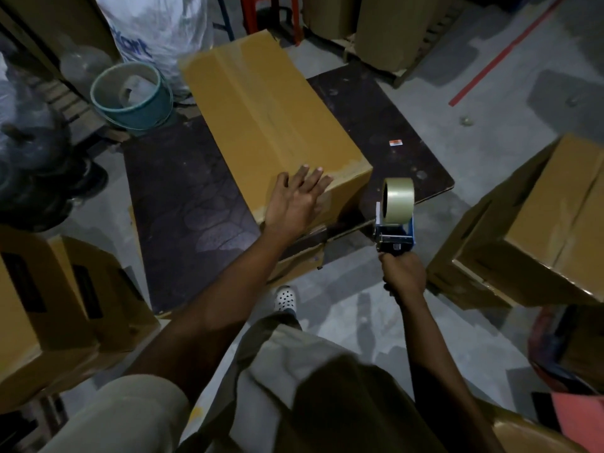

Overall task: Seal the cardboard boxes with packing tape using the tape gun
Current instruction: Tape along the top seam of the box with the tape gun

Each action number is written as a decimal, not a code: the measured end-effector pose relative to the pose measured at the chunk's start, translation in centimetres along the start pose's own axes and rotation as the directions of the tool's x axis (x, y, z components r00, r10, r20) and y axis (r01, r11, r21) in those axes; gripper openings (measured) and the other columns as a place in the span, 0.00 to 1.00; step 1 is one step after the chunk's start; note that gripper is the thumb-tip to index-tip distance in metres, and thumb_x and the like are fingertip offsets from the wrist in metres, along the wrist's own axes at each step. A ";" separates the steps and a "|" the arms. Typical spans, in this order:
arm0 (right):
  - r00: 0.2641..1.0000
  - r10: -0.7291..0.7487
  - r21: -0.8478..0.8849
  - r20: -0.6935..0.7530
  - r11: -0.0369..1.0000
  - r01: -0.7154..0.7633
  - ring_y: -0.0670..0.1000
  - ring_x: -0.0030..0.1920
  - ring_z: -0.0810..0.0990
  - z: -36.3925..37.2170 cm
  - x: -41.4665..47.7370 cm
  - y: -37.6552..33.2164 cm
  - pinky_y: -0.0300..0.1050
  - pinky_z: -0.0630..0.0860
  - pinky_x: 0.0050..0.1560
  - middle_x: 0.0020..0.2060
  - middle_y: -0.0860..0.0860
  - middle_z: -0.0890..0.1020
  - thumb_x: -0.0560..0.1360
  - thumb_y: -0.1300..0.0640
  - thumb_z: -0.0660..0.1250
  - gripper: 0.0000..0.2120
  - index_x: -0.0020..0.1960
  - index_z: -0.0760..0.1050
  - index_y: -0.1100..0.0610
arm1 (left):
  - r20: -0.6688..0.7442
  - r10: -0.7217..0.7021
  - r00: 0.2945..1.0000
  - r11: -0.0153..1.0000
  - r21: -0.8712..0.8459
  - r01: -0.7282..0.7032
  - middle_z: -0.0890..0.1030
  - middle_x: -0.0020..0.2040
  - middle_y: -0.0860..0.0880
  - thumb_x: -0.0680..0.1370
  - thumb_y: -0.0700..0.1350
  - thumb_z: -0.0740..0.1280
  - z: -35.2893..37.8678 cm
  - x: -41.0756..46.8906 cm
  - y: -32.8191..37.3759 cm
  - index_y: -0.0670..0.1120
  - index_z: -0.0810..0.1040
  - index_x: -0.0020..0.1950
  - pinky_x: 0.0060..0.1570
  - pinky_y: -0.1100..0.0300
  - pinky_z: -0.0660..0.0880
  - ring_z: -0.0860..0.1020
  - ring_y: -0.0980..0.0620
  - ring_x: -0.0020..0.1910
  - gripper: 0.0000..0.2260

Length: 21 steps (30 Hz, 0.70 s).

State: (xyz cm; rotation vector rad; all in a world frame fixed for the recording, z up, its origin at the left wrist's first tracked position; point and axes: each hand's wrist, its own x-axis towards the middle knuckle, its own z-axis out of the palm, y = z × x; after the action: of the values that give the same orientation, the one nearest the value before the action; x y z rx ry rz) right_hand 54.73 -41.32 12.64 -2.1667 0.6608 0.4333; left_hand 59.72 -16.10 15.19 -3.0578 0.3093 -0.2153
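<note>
A long brown cardboard box (261,109) lies on a dark low platform (183,204), with clear tape running along its top seam and over its near end. My left hand (295,199) rests flat on the box's near top edge, fingers spread. My right hand (403,276) grips the handle of a blue tape gun (394,237), held upright to the right of the box and apart from it. The gun carries a roll of clear tape (398,200).
Brown boxes stand at the left (49,308) and at the right (549,230). A teal bucket (132,96) and a white sack (157,31) sit behind the platform. Red stool legs (271,14) and more cartons stand at the back. My shoe (286,297) is near the platform's edge.
</note>
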 end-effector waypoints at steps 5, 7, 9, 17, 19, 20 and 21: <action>0.994 0.022 -0.069 -0.108 0.997 -0.029 0.65 0.62 0.79 1.1 4.1 -4.1 0.55 0.75 0.60 0.62 0.62 0.80 0.77 0.51 0.66 0.21 0.66 0.75 0.61 | -0.145 -0.023 0.989 0.991 -0.135 0.003 0.70 0.77 0.46 0.80 0.64 0.65 1.5 0.0 0.3 0.49 0.71 0.77 0.65 0.41 0.65 0.67 0.42 0.76 0.30; 0.988 0.036 -0.066 -0.147 0.997 -0.046 0.65 0.66 0.77 1.9 5.9 -5.8 0.55 0.74 0.62 0.67 0.64 0.77 0.78 0.52 0.67 0.26 0.71 0.69 0.65 | -0.245 -0.146 0.958 0.932 -0.359 0.050 0.77 0.72 0.49 0.80 0.64 0.65 2.0 0.1 0.4 0.51 0.80 0.68 0.66 0.44 0.63 0.70 0.47 0.75 0.24; 0.984 0.041 -0.065 -0.175 0.996 -0.053 0.66 0.67 0.76 2.7 8.1 -7.7 0.56 0.74 0.61 0.68 0.64 0.75 0.79 0.50 0.68 0.30 0.73 0.65 0.66 | -0.212 -0.297 0.931 0.768 -0.633 0.101 0.83 0.63 0.52 0.81 0.61 0.65 1.1 0.5 0.1 0.51 0.85 0.60 0.68 0.46 0.66 0.75 0.53 0.70 0.18; 0.993 0.082 -0.018 -0.087 0.996 -0.084 0.66 0.68 0.76 6.4 16.6 -9.2 0.59 0.74 0.64 0.68 0.65 0.76 0.77 0.49 0.71 0.31 0.72 0.69 0.66 | 0.090 -0.455 0.886 0.200 -0.959 0.200 0.87 0.40 0.50 0.83 0.50 0.68 -1.1 3.4 -5.3 0.44 0.87 0.46 0.51 0.46 0.81 0.86 0.52 0.43 0.13; 0.984 0.021 0.049 -0.175 0.999 -0.012 0.65 0.67 0.75 7.0 16.4 -8.8 0.58 0.72 0.65 0.65 0.66 0.77 0.78 0.52 0.65 0.24 0.69 0.74 0.65 | 0.112 -0.459 0.882 0.178 -0.960 0.215 0.87 0.39 0.50 0.83 0.49 0.69 -1.1 4.2 -6.5 0.44 0.87 0.45 0.52 0.46 0.81 0.86 0.51 0.43 0.13; 0.954 -0.025 0.117 -0.299 0.991 0.062 0.63 0.68 0.74 6.9 14.9 -9.6 0.56 0.69 0.66 0.65 0.65 0.77 0.79 0.55 0.63 0.21 0.69 0.75 0.64 | 0.104 -0.458 0.883 0.183 -0.961 0.209 0.87 0.39 0.50 0.83 0.49 0.69 -1.2 4.6 -7.1 0.44 0.87 0.44 0.52 0.46 0.81 0.86 0.51 0.42 0.13; 0.892 -0.060 0.212 -0.447 0.962 0.170 0.59 0.67 0.73 6.9 13.0 -10.9 0.53 0.68 0.66 0.65 0.64 0.77 0.82 0.58 0.61 0.18 0.68 0.75 0.64 | 0.093 -0.460 0.883 0.190 -0.961 0.200 0.87 0.39 0.50 0.83 0.49 0.69 -1.4 5.0 -7.6 0.44 0.87 0.43 0.50 0.47 0.81 0.86 0.51 0.42 0.13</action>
State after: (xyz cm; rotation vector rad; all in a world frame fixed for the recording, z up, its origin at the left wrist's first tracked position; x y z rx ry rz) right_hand 71.02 -34.09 8.50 -2.0594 0.7759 -0.2060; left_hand 65.85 -9.75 17.84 -4.3505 -0.5097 -0.5922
